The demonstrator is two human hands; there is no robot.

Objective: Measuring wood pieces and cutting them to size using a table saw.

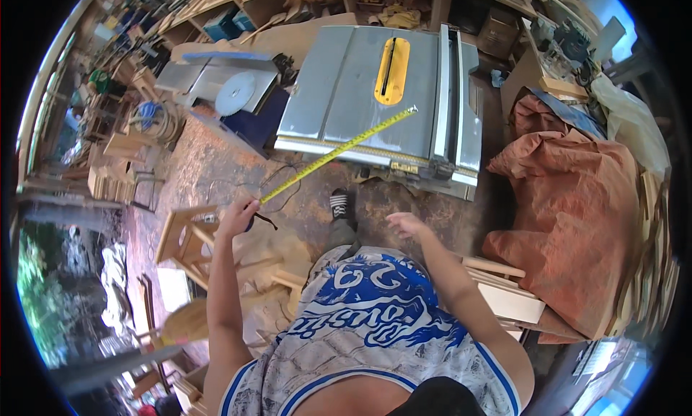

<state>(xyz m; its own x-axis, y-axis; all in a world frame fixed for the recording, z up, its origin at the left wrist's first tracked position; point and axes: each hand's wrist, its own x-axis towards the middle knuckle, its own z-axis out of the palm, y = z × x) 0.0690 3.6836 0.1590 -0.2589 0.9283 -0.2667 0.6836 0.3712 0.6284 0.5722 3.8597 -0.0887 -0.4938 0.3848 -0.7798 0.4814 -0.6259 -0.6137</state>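
My left hand point(240, 215) is closed around the case of a tape measure, and a dark strap hangs from it. The yellow blade of the tape measure point(339, 152) sticks out up and to the right, its metal end over the grey top of the table saw point(346, 77). Whether the blade touches the saw top I cannot tell. My right hand point(406, 226) is held in front of my body, fingers apart, with nothing in it. It is nearest to the saw's front edge. A yellow insert plate point(392, 71) with a dark slot lies in the saw top.
A metal fence rail point(445, 91) runs along the saw's right side. Left of the saw stands a machine with a round grey disc point(236, 93). An orange-brown tarp point(577, 221) drapes over a pile at right. A wooden stool frame point(186, 239) is beside my left arm. A cable lies on the floor.
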